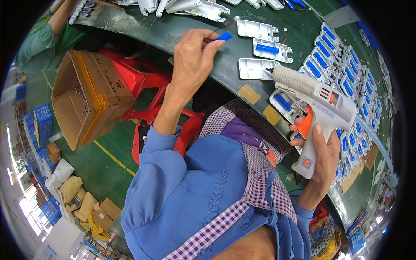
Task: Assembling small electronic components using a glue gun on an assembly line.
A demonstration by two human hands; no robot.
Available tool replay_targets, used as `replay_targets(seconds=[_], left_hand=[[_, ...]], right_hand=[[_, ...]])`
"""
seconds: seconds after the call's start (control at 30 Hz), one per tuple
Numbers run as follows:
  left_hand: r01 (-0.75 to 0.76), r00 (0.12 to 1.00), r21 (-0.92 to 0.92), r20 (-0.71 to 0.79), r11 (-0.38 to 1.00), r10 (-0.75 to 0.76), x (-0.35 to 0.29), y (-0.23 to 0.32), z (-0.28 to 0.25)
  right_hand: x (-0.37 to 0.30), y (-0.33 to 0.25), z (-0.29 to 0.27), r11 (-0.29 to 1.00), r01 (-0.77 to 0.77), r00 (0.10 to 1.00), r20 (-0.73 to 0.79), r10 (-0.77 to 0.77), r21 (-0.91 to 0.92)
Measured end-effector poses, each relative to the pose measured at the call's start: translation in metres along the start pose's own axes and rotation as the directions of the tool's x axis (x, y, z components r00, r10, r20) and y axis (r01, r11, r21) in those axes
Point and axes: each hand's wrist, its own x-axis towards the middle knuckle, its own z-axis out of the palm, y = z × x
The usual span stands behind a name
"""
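Observation:
Between the thumb and fingers of my left hand (193,56) is a blue cylindrical battery (224,36) with thin leads and a small white connector. My right hand (323,151) grips a white hot glue gun (323,108) with an orange trigger. The gun's dark nozzle tip reaches the right end of a bare white plastic shell (253,69); whether they touch I cannot tell. Behind it lies a shell holding a blue battery (267,49), and farther back another bare shell (255,29). Partly under the gun sits one more shell with a battery (283,102).
Rows of white shells with blue batteries (320,58) cover the right of the dark green table (173,32). More white parts (190,8) lie at the far edge. A cardboard box (86,99) and red stools (138,78) stand at left, near another person's arm (56,21).

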Motion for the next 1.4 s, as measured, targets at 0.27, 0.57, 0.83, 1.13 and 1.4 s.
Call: replay_targets(seconds=[0.27, 0.57, 0.83, 1.13, 1.4], left_hand=[[-0.122, 0.978, -0.097, 0.161, 0.988, 0.137, -0.003, 0.021, 0.024], [-0.205, 0.953, -0.055, 0.217, 0.977, 0.213, -0.007, 0.029, 0.041], [-0.259, 0.937, 0.007, 0.247, 0.966, 0.249, -0.012, 0.024, 0.049], [-0.228, 0.947, 0.072, 0.249, 0.971, 0.204, -0.012, 0.026, 0.05], [-0.2, 0.954, -0.04, 0.221, 0.979, 0.204, -0.011, 0.02, 0.05]], right_hand=[[0.006, 0.002, 0.002, 0.999, -0.011, 1.0, 0.003, 0.011, -0.045], [0.006, 0.006, -0.01, 0.994, -0.021, 0.999, 0.026, 0.024, -0.111], [-0.004, 0.008, -0.011, 1.0, -0.01, 1.0, 0.0, 0.01, -0.029], [0.0, 0.001, -0.004, 0.999, 0.009, 1.0, -0.002, -0.009, -0.042], [0.011, -0.001, 0.003, 0.996, 0.023, 1.0, 0.015, -0.021, -0.086]])
